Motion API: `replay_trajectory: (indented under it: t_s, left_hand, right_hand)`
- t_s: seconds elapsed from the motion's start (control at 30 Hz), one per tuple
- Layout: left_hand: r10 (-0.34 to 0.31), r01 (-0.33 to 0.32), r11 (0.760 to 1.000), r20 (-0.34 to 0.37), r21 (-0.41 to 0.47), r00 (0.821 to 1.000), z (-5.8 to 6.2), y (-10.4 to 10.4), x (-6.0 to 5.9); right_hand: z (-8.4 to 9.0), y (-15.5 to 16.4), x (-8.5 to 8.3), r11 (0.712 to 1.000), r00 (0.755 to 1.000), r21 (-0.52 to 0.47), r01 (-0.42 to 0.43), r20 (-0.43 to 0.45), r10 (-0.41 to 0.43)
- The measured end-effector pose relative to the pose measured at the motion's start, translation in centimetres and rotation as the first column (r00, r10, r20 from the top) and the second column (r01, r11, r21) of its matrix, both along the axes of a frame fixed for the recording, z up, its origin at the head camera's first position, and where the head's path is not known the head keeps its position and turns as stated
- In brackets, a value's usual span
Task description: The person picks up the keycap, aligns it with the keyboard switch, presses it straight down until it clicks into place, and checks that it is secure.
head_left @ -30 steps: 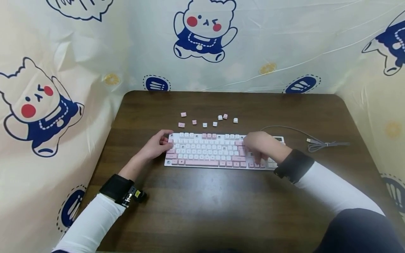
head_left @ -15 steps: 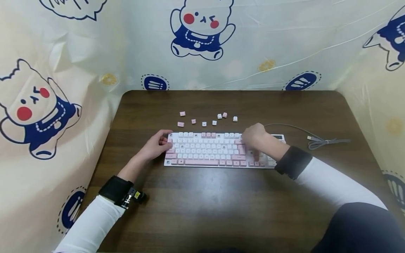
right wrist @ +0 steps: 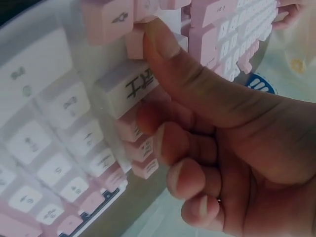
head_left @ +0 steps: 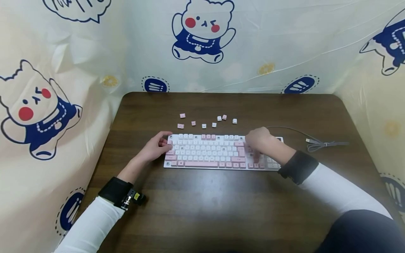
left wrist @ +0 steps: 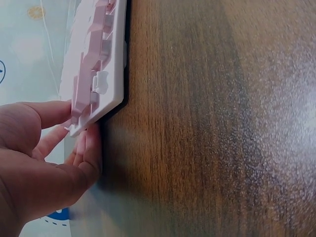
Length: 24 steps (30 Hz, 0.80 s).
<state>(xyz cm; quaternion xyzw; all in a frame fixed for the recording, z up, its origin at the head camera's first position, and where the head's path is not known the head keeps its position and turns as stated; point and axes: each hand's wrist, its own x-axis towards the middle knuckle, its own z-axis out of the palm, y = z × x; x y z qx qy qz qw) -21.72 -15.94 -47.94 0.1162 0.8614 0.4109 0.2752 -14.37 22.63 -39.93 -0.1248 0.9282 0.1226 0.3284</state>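
A pink and white keyboard [head_left: 202, 164] lies on the brown table. My left hand [head_left: 155, 146] grips its left end. In the left wrist view, that left hand [left wrist: 39, 163] has the thumb along the top edge and fingers at the underside. My right hand [head_left: 261, 140] is over the keys left of the number pad. Up close in the right wrist view, the right hand [right wrist: 242, 128] is curled, thumb and index finger around a white keycap [right wrist: 126, 91] with dark characters. It stands among pink keys by an arrow key [right wrist: 111, 22]. The index fingertip is partly hidden.
Several loose pink and white keycaps [head_left: 219, 118] lie scattered behind the keyboard. A grey cable [head_left: 319, 144], bundled with its plug showing, lies to the right. Patterned cloth [head_left: 246, 42] encloses the table [head_left: 202, 211] at the back and sides.
My right hand and wrist have shifted slightly to the right over the keyboard. The left hand keeps its grip on the left end, and the loose keycaps stay in place.
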Motion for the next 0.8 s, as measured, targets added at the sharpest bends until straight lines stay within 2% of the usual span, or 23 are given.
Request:
replay_trajectory:
  t_s: [0.17,0.3,0.43,0.57,0.67,0.8]
  left_hand:
    - [0.002,-0.002,1.000,0.005,0.006,1.000,-0.2,-0.1,-0.1]
    - [0.007,-0.007,1.000,0.018,0.001,1.000,-0.3,-0.1,-0.2]
    - [0.011,-0.011,1.000,0.022,-0.002,1.000,-0.3,-0.1,-0.2]
    - [0.014,-0.014,1.000,0.022,-0.003,1.000,-0.1,-0.1,-0.1]
    - [0.016,-0.016,1.000,0.020,-0.004,1.000,0.0,-0.1,0.0]
    - [0.008,-0.007,1.000,0.018,-0.006,1.000,-0.1,-0.2,0.1]
  right_hand:
    - [0.4,1.0,1.0,0.987,0.997,-0.140,0.078,0.000,-0.079]
    - [1.0,2.1,1.6,0.949,0.988,-0.282,0.140,-0.018,-0.151]
    - [1.4,3.1,1.4,0.927,0.978,-0.357,0.114,-0.123,-0.167]
    - [1.2,3.8,0.8,0.902,0.952,-0.429,0.051,-0.252,-0.174]
    - [0.9,4.1,0.2,0.881,0.936,-0.472,0.032,-0.296,-0.193]
    - [0.4,4.2,-0.7,0.870,0.924,-0.493,0.019,-0.322,-0.203]
